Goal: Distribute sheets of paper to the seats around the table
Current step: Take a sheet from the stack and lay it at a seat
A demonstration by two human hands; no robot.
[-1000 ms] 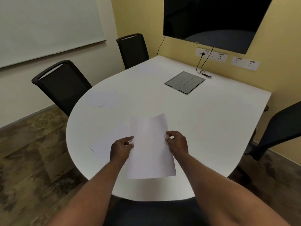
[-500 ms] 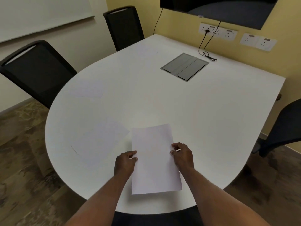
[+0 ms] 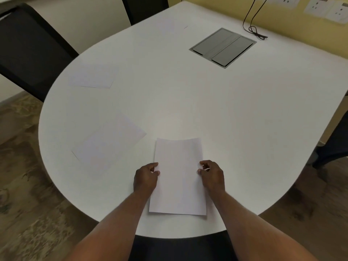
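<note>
Pinching a white sheet of paper [image 3: 178, 178] by its two long sides, the left hand [image 3: 146, 176] and the right hand [image 3: 212, 176] keep it low over the near side of the white table [image 3: 188, 102]. Each grip has a thumb and curled fingers closed on one edge. It is hard to tell if the paper lies flat on the table or sits just above it.

A second sheet [image 3: 109, 142] lies tilted near the left hand, not touching the held one. A third sheet [image 3: 92, 77] lies farther off, in front of the left chair [image 3: 28, 49]. A faint fourth sheet [image 3: 171, 25] lies by the far chair [image 3: 145, 6]. A right chair [image 3: 335, 144] shows at the edge, and a near chair [image 3: 180, 247] sits between the arms.

A grey lid [image 3: 223, 47] is set in the table top. A black cord [image 3: 252, 25] hangs down from the wall sockets [image 3: 327, 6] and ends beside it.
</note>
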